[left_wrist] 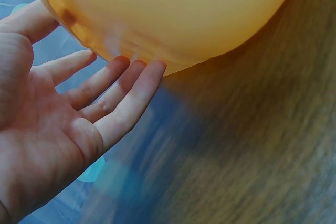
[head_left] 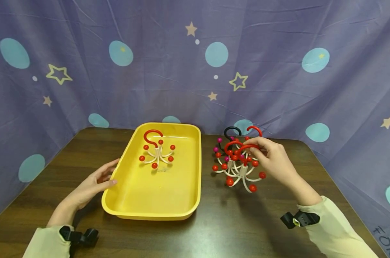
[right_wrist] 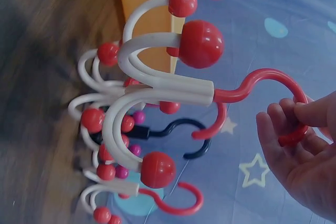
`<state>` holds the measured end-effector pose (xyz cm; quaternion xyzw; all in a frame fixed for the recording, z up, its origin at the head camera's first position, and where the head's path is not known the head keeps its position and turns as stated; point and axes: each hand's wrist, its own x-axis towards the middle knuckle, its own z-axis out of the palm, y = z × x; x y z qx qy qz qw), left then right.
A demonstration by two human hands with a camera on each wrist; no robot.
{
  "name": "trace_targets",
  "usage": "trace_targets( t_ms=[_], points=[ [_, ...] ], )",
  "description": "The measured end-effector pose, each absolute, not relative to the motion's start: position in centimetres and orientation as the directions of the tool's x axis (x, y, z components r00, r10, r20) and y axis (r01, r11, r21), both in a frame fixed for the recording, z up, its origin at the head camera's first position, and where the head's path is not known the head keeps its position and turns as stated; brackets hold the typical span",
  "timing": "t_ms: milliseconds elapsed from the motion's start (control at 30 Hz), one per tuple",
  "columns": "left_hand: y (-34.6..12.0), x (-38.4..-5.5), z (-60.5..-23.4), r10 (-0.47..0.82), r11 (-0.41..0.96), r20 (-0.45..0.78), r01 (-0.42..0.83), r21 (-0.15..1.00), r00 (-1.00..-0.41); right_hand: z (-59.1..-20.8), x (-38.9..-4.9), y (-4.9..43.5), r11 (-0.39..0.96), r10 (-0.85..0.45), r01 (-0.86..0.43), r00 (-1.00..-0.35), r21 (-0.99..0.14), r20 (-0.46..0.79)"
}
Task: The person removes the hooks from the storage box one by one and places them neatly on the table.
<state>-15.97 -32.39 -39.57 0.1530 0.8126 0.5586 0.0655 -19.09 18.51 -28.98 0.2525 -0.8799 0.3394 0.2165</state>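
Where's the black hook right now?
In the head view, the black hook is right of the yellow tray, just left of the rear red hook.

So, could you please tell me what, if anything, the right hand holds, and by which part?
The right hand holds a white multi-armed hanger with red balls by its red hook.

Tray [head_left: 159, 195]: plain bright yellow
Held claw hanger [right_wrist: 186, 90]: white arms and stem, glossy red hook, red balls
Hanger in the tray [head_left: 158, 153]: likewise white and red
Dark hanger [right_wrist: 140, 132]: black hook and stem, magenta balls
Tabletop [head_left: 233, 229]: dark brown wood grain
Curtain [head_left: 169, 71]: bluish purple, turquoise ovals, white dots, peach stars, yellow outlined stars
Sleeves [head_left: 49, 245]: pale cream-green
Wrist cameras [head_left: 90, 236]: black
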Motion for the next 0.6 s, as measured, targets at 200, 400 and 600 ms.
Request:
trace_targets(
  t_ms=[200, 400, 600],
  points=[
    [-32.4, -15.9, -39.5, 0.326, 0.331, 0.068, 0.181, 0.926, -0.943, -29.2, -19.2, 19.9, 0.679, -0.274, -0.561, -0.792, -0.474, 0.546],
    [-32.4, -15.9, -39.5, 0.326, 0.330, 0.063, 0.176, 0.927, -0.943, -29.6, -19.5, 21.1, 0.716, -0.247, -0.534, -0.796, -0.450, 0.552],
    [-32.4, -15.9, -39.5, 0.326, 0.324, 0.070, 0.181, 0.929, -0.943, -30.0, -19.7, 22.0, 0.722, -0.212, -0.513, -0.803, -0.464, 0.557]
  ],
)
